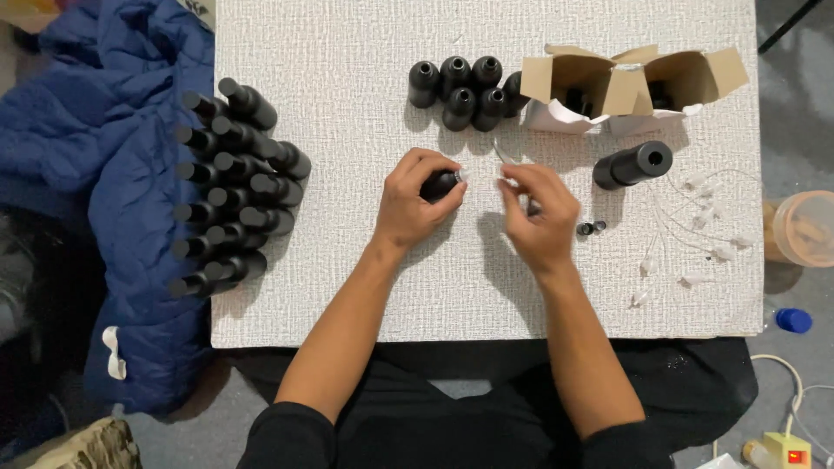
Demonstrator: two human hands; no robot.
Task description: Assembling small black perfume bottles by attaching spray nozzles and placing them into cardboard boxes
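My left hand [411, 202] is closed around a small black bottle [441, 183] lying on its side, its neck pointing right. My right hand [540, 215] pinches a small white pump piece with a thin clear tube [502, 154] that curves up toward the upright bottles. The piece's end sits close to the bottle's neck; whether they touch is unclear. Both hands rest over the middle of the white textured table [347, 287].
Several black bottles stand upright [460, 89] at the back. A stack of bottles lies at the left [230, 187]. Open cardboard boxes [625, 82], a larger black bottle on its side [632, 164], two small caps [592, 228] and loose white pump tubes [695, 230] are right. Blue jacket [113, 174] lies left.
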